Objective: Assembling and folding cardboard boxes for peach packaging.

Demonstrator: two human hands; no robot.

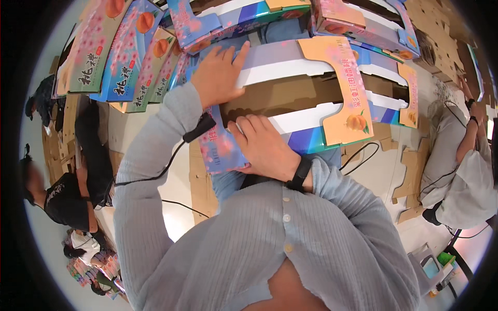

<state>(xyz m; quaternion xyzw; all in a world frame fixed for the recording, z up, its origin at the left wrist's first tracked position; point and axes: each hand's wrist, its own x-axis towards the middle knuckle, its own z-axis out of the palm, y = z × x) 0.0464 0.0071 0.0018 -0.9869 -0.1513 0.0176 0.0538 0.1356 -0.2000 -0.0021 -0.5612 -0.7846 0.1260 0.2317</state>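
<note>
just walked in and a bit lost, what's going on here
A person's left hand is on the far left corner of a colourful open-topped carton, and the right hand is at its near left edge. Its brown inside shows between white flaps. More cartons stand at the left, and another person is at the right.

The person's grey-blue ribbed shirt is showing pale buttons down its front. Past the shirt's right cuff, a black wristband is sitting; by its left cuff, a black fitting is trailing a thin black cable.
</note>
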